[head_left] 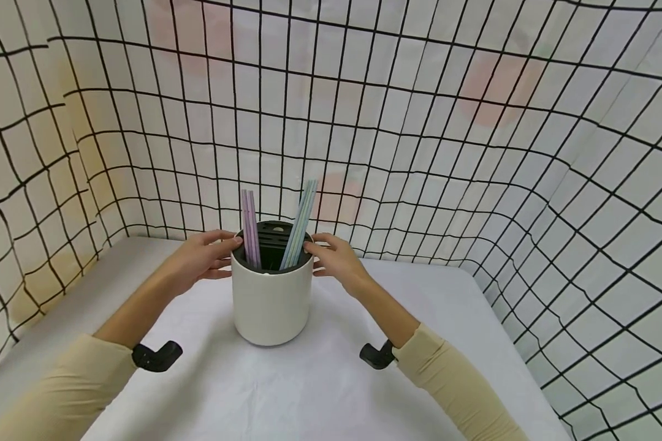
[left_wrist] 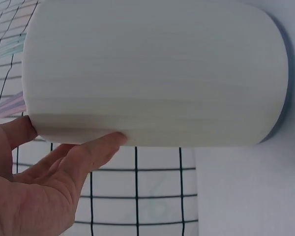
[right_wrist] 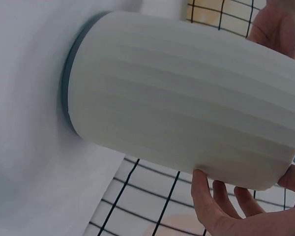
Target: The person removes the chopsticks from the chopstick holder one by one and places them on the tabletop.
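Observation:
A white ribbed cylindrical holder (head_left: 272,300) stands upright on the white table (head_left: 287,392). It has a black slotted insert (head_left: 273,236). Pale purple sticks (head_left: 251,229) stand in its left side and light blue-green sticks (head_left: 300,223) lean in its right side. My left hand (head_left: 204,257) touches the holder's left side at the rim, fingers fairly straight. My right hand (head_left: 336,257) touches the right side of the rim the same way. In the left wrist view the left hand's fingers (left_wrist: 88,157) lie against the holder (left_wrist: 152,73). In the right wrist view the right hand's fingertips (right_wrist: 201,182) meet the holder (right_wrist: 187,128) near its top.
A cloth backdrop (head_left: 419,141) with a black grid pattern encloses the table at the back and on both sides. Black wrist mounts (head_left: 155,356) (head_left: 376,355) sit on both forearms. The table's edges run close by at left and right.

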### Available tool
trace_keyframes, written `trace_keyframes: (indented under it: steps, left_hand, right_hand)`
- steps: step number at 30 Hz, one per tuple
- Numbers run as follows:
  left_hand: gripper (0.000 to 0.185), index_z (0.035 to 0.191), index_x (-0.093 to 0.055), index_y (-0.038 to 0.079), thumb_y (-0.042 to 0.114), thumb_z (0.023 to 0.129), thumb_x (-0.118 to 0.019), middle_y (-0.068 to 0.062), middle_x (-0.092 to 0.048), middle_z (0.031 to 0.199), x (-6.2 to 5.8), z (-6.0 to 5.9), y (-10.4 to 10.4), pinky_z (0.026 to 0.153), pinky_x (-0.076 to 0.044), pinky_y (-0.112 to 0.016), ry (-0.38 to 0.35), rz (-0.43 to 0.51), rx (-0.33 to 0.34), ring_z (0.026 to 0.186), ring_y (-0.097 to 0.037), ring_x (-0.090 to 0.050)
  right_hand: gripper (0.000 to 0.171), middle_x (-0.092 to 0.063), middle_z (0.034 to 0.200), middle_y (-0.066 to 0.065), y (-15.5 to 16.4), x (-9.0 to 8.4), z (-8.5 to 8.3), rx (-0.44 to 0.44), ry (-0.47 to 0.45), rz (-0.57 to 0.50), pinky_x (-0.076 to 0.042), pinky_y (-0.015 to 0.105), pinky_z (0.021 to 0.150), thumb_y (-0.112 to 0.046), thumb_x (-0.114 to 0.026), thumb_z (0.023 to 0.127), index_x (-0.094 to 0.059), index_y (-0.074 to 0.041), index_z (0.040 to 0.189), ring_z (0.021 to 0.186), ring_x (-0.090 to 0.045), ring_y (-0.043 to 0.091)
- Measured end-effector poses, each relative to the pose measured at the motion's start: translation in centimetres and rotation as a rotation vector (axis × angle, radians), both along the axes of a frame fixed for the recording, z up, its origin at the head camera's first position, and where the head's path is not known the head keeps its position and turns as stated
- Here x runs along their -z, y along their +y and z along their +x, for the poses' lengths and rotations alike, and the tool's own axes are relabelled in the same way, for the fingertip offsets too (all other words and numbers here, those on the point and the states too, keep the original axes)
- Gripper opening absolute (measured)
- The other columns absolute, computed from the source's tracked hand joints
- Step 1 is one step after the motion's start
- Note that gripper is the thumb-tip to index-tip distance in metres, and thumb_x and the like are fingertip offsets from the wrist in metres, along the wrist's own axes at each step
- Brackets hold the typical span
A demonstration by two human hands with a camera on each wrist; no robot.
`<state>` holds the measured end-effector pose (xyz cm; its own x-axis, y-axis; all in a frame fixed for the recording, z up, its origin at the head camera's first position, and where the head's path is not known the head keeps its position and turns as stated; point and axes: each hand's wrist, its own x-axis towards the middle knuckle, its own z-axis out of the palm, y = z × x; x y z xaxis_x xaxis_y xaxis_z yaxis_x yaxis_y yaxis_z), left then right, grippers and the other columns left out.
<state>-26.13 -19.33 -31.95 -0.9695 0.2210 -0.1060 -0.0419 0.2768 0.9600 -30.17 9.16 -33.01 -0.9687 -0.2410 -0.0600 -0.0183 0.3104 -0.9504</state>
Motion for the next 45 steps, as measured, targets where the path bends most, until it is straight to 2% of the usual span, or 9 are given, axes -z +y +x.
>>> trace_keyframes:
  steps: [11, 20, 27, 34, 40, 45]
  left_hand:
    - [0.057, 0.15, -0.045, 0.005, 0.036, 0.104, -0.059, -0.021, -0.056, 0.146, 0.6, -0.8, 5.1, 0.097, -0.059, -0.038, 0.008, 0.02, -0.028, 0.134, -0.037, -0.056]
    - [0.054, 0.146, -0.05, 0.005, 0.036, 0.103, -0.06, -0.018, -0.059, 0.143, 1.0, -0.9, 7.6, 0.094, -0.061, -0.04, 0.036, 0.035, -0.039, 0.13, -0.035, -0.06]
    - [0.054, 0.144, -0.052, 0.006, 0.04, 0.102, -0.061, -0.018, -0.058, 0.144, 1.3, -0.8, 8.3, 0.093, -0.061, -0.04, 0.057, -0.007, -0.036, 0.131, -0.036, -0.059]
    - [0.056, 0.145, -0.051, 0.007, 0.041, 0.101, -0.062, -0.019, -0.058, 0.143, 1.2, -1.4, 8.1, 0.1, -0.058, -0.042, 0.051, -0.06, -0.034, 0.13, -0.036, -0.059]
    - [0.054, 0.148, -0.048, 0.015, 0.037, 0.101, -0.062, -0.014, -0.055, 0.147, 1.3, -2.0, 8.3, 0.108, -0.053, -0.044, -0.009, 0.029, -0.038, 0.137, -0.034, -0.054]
    - [0.058, 0.156, -0.041, 0.017, 0.035, 0.104, -0.058, -0.013, -0.049, 0.153, 1.5, -2.2, 8.3, 0.109, -0.051, -0.045, -0.016, 0.094, 0.006, 0.143, -0.036, -0.046]
  right_hand:
    - [0.049, -0.06, 0.14, 0.015, 5.7, -0.2, -0.1, -0.022, -0.027, -0.007, -0.06, 0.044, 0.096, -0.031, -0.062, 0.102, -0.052, -0.01, 0.145, 0.117, -0.067, 0.035]
    - [0.049, -0.056, 0.143, 0.016, 8.5, -0.3, 0.1, -0.04, -0.04, -0.006, -0.058, 0.047, 0.101, -0.031, -0.06, 0.103, -0.051, -0.009, 0.146, 0.117, -0.067, 0.034]
    - [0.051, -0.057, 0.142, 0.018, 9.3, -0.2, 0.2, -0.038, -0.031, -0.007, -0.059, 0.045, 0.099, -0.033, -0.061, 0.102, -0.051, -0.008, 0.146, 0.12, -0.065, 0.035]
    - [0.051, -0.056, 0.142, 0.018, 9.5, 0.1, 0.2, -0.058, -0.002, -0.013, -0.059, 0.046, 0.098, -0.035, -0.06, 0.102, -0.051, -0.008, 0.145, 0.119, -0.065, 0.035]
    - [0.054, -0.056, 0.143, 0.019, 9.6, 0.2, 0.2, -0.064, 0.008, -0.021, -0.059, 0.046, 0.099, -0.036, -0.061, 0.102, -0.05, -0.006, 0.146, 0.121, -0.064, 0.037]
    - [0.055, -0.058, 0.141, 0.018, 9.7, 0.5, 0.1, -0.057, 0.017, -0.026, -0.059, 0.046, 0.098, -0.037, -0.062, 0.101, -0.052, -0.007, 0.145, 0.118, -0.066, 0.034]
